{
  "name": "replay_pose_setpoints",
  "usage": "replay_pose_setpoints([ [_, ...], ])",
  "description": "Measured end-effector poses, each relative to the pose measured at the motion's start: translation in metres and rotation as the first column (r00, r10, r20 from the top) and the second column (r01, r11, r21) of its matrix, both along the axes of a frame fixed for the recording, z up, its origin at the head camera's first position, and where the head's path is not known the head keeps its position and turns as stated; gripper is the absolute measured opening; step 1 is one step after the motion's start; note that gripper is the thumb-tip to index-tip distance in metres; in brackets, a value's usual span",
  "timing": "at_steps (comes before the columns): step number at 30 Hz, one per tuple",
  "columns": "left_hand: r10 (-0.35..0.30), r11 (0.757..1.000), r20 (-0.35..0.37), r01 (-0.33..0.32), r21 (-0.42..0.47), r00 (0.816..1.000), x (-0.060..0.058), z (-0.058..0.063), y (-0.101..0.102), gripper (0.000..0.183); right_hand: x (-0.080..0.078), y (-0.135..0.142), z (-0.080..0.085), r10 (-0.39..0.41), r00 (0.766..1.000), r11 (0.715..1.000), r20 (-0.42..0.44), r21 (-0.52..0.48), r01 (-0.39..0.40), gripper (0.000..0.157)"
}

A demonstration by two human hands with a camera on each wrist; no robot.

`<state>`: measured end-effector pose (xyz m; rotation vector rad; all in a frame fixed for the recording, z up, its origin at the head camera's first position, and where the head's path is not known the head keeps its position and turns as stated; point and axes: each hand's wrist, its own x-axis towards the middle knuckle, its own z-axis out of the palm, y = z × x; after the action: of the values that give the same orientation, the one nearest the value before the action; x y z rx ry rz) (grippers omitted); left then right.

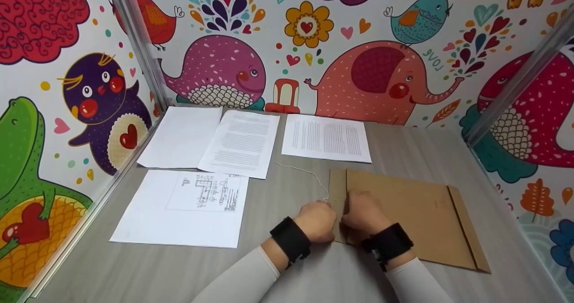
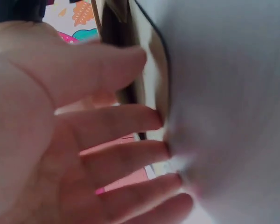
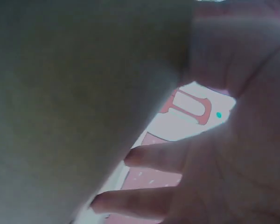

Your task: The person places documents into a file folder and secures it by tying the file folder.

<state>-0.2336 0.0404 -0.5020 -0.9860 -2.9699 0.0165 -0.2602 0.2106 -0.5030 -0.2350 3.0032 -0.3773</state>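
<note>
A brown kraft paper document envelope (image 1: 403,209) lies flat on the table, its narrow flap (image 1: 337,186) folded out to the left. A thin white string (image 1: 298,168) trails from the flap. My left hand (image 1: 316,221) is at the flap's left edge; in the left wrist view its fingers (image 2: 126,156) reach out nearly straight, tips touching the flap edge and tabletop. Beside the flap's crease is my right hand (image 1: 367,211), at the envelope's mouth. In the right wrist view a blurred brown sheet (image 3: 84,93) hides the right thumb tip, so its hold is unclear.
Printed sheets (image 1: 242,144) and a mostly blank page (image 1: 179,137) lie at the back left. A technical drawing (image 1: 179,213) is nearer, left of my hands. Another printed page (image 1: 327,137) lies behind the envelope. Patterned walls (image 1: 287,61) enclose the table.
</note>
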Motion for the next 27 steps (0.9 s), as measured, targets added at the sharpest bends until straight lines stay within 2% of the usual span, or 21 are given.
replay_pose_setpoints([
  [5,-0.022,0.999,0.053,0.023,-0.023,0.998,0.007,0.001,0.008,0.061,0.006,0.010,0.009,-0.047,0.996,0.999,0.077,0.017,0.046,0.074],
  [10,-0.025,0.999,0.085,0.028,-0.044,0.996,0.010,-0.002,0.017,0.079,0.013,0.018,0.008,-0.092,0.991,0.996,0.092,0.030,0.090,0.089],
  [14,-0.036,0.997,0.109,0.044,-0.071,0.993,0.010,-0.003,0.027,0.086,0.007,0.025,0.003,-0.110,0.993,0.992,0.051,0.071,0.107,0.084],
  [20,-0.035,0.998,0.181,0.044,-0.048,0.983,0.005,-0.006,0.040,0.087,-0.006,0.041,-0.002,-0.098,0.995,0.990,-0.012,0.100,0.099,0.070],
  [24,-0.035,0.998,0.160,0.044,-0.048,0.987,0.005,-0.010,0.054,0.087,-0.012,0.059,-0.003,-0.131,0.991,0.990,0.013,0.062,0.130,0.063],
  [27,-0.013,0.999,0.167,0.021,-0.045,0.986,0.006,-0.012,0.067,0.089,-0.016,0.072,-0.003,-0.153,0.987,0.988,0.057,0.035,0.151,0.063],
])
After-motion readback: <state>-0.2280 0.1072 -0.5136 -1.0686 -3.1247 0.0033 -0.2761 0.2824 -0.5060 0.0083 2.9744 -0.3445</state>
